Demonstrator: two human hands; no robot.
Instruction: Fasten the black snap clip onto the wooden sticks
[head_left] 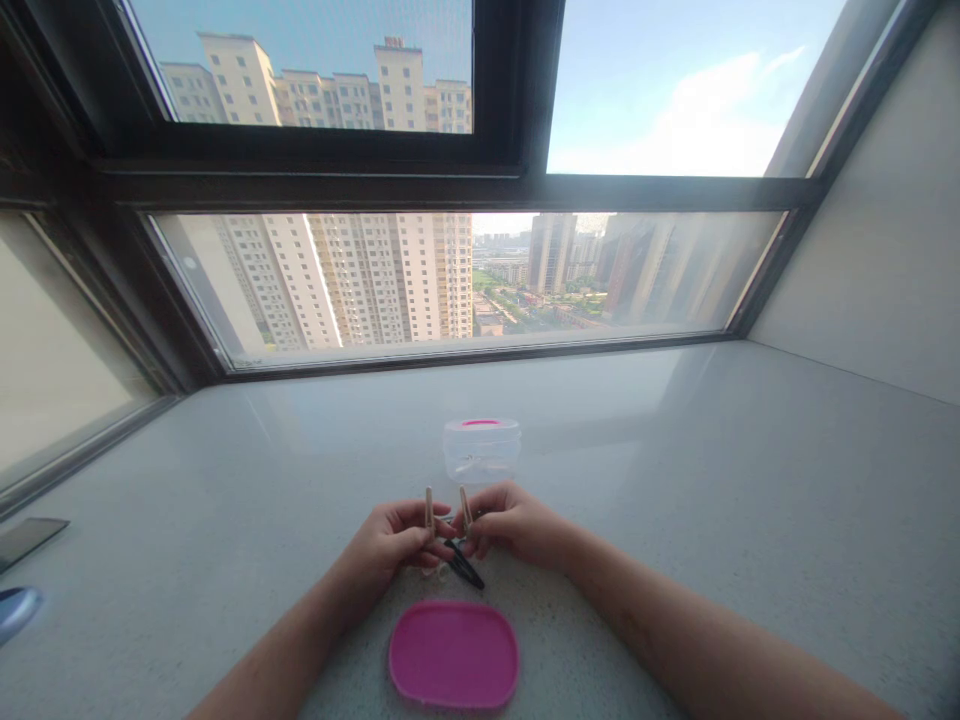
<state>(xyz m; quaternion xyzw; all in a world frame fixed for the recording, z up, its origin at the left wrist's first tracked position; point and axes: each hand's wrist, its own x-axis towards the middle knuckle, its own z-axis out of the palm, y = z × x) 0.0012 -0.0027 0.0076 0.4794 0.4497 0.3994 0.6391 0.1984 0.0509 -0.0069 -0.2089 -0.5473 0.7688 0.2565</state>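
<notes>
My left hand (405,535) is closed in a pinch on a slim, pale wooden piece (429,508) that looks like a clothespin or half of one. A similar wooden piece (465,507) stands upright between the fingers of my right hand (502,522). The fingertips of both hands nearly meet, and something small and thin between them is too fine to make out. Just below lies a slim black object (466,566), its upper end partly hidden by my fingers. Beside it are small cream-coloured bits (437,572). Nearer me, a pink oval lid (454,655) lies flat.
Behind my hands stands a clear plastic box (482,450) with a pink mark on top. A dark flat phone-like object (31,541) and a rounded bluish object (16,612) lie at the left edge. The pale sill (750,480) ends at a dark-framed window (480,193).
</notes>
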